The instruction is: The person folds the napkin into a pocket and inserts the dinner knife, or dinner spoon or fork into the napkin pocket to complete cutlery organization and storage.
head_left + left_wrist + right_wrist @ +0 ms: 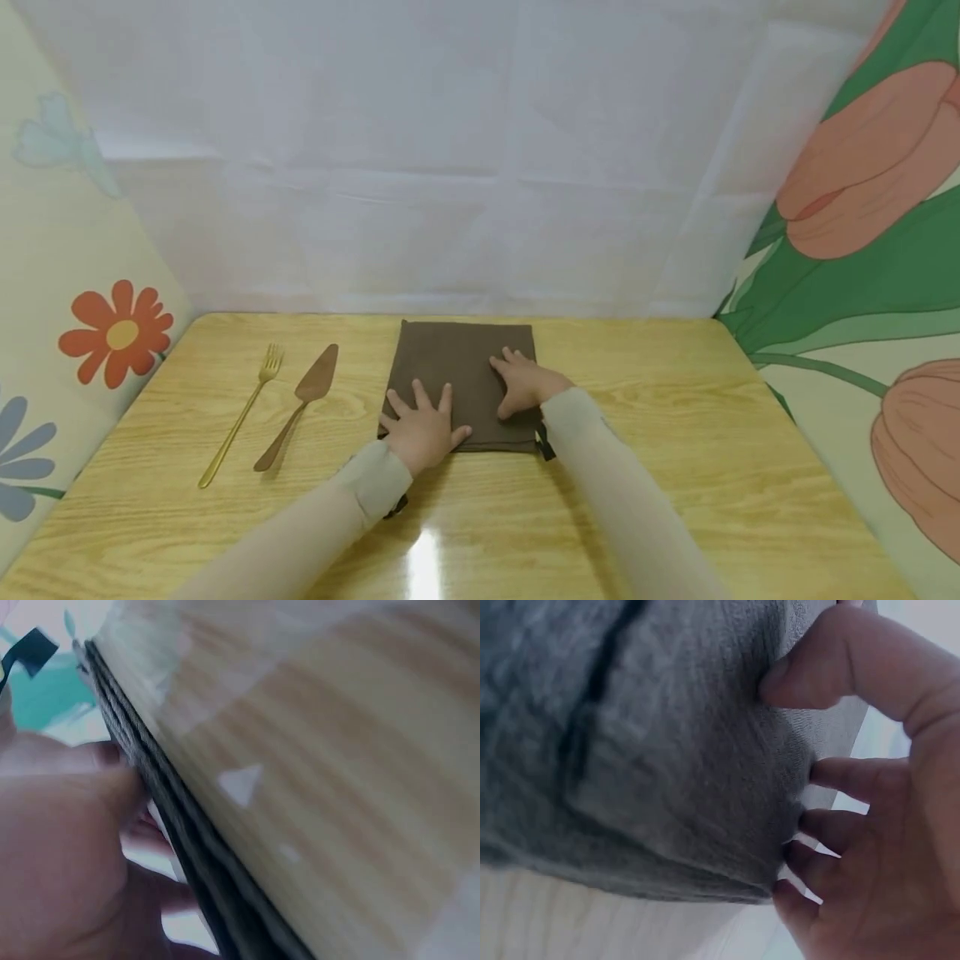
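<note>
Left hand (423, 429) and right hand (527, 385), each grip released on layered cloth (450, 354); even pressure should flatten it, wrist views blurred

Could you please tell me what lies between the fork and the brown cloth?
A cake server lies between the fork and the brown cloth, as the head view shows.

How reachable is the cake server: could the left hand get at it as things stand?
Probably yes: the left hand lies spread on the folded brown cloth, and only tabletop shows between it and the cake server.
</note>
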The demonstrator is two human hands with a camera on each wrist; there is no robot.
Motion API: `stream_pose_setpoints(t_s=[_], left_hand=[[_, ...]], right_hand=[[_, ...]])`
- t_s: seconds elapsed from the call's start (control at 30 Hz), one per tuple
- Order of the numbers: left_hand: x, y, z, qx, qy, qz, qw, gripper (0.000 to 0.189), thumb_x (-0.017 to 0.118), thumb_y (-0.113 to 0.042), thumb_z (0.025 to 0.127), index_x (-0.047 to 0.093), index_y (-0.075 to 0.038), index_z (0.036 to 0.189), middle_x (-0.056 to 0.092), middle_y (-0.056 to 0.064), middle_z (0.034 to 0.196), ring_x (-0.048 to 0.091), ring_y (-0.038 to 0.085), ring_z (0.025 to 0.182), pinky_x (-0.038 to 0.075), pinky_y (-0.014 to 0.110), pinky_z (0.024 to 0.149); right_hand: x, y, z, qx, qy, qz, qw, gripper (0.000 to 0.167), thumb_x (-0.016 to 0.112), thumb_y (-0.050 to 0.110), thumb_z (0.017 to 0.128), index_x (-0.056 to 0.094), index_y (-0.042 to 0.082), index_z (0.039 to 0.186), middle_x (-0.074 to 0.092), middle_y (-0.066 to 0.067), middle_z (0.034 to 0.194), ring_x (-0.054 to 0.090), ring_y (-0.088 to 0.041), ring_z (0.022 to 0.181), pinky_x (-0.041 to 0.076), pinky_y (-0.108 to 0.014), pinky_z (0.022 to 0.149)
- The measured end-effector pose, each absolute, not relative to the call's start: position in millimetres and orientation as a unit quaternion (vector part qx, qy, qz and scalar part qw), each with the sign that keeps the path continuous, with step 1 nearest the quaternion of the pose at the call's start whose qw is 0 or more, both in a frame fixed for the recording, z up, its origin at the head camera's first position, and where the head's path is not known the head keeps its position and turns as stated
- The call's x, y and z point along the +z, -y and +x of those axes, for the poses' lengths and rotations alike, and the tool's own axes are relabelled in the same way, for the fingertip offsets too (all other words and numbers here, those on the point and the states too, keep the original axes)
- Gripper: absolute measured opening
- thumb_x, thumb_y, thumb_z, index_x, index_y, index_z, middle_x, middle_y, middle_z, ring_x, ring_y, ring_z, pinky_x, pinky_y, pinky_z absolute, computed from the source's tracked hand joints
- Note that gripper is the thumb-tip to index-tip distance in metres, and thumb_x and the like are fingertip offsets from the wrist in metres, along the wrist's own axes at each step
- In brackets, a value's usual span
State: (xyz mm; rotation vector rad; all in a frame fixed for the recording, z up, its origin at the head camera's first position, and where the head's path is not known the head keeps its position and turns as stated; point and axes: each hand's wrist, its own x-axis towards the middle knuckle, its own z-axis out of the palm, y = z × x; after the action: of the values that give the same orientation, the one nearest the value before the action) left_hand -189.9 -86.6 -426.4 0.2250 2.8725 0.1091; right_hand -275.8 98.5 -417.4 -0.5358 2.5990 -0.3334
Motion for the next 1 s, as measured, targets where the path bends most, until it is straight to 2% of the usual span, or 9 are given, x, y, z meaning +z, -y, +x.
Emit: stream_pose_setpoints(t_s=[0.2,0.43,0.63,0.83,1.0], left_hand=[[-416.5,103.6,-202.2,0.086,-0.972,0.124,0.182,0.068,0.051,-0.044,0.106,0.029,-0.012,0.161,0.011,0.039,0.159,0.008,0.072,0.138,0.029,0.077,0.105],[-413.0,107.4,-207.3,0.077,-0.965,0.132,0.214,0.067,0.052,-0.040,0.106,0.027,-0.012,0.162,0.010,0.040,0.159,0.008,0.072,0.137,0.032,0.075,0.105],[-408.4,101.9,-199.5,0.059,-0.967,0.134,0.208,0.066,0.052,-0.039,0.106,0.028,-0.011,0.161,0.015,0.040,0.158,0.013,0.072,0.136,0.036,0.074,0.103],[-405.5,95.2,-190.7,0.015,-0.974,0.142,0.174,0.063,0.054,-0.039,0.105,0.036,-0.010,0.158,0.028,0.040,0.154,0.027,0.071,0.133,0.045,0.070,0.097],[-406.6,92.1,-186.5,-0.006,-0.979,0.150,0.139,0.060,0.060,-0.036,0.102,0.045,-0.008,0.153,0.041,0.039,0.147,0.041,0.069,0.124,0.059,0.058,0.080]], right_hand=[[-420.9,-103.4,-284.0,-0.138,-0.944,-0.199,0.225,0.092,0.075,0.022,0.089,0.022,0.011,0.163,0.005,-0.016,0.169,0.003,-0.033,0.155,0.015,-0.050,0.124],[-421.9,-107.0,-287.9,-0.163,-0.935,-0.212,0.231,0.092,0.073,0.020,0.089,0.020,0.010,0.163,0.002,-0.017,0.169,0.000,-0.033,0.155,0.011,-0.050,0.125],[-424.3,-112.7,-283.8,-0.182,-0.930,-0.215,0.237,0.090,0.073,0.019,0.091,0.020,0.011,0.163,0.001,-0.015,0.169,-0.002,-0.032,0.155,0.010,-0.052,0.124],[-425.1,-118.0,-277.9,-0.211,-0.922,-0.220,0.240,0.086,0.072,0.017,0.093,0.021,0.011,0.163,-0.001,-0.015,0.169,-0.004,-0.033,0.155,0.009,-0.054,0.124],[-427.5,-123.3,-273.6,-0.239,-0.915,-0.231,0.229,0.080,0.070,0.013,0.093,0.026,0.008,0.161,0.005,-0.014,0.169,0.000,-0.033,0.155,0.014,-0.055,0.123]])
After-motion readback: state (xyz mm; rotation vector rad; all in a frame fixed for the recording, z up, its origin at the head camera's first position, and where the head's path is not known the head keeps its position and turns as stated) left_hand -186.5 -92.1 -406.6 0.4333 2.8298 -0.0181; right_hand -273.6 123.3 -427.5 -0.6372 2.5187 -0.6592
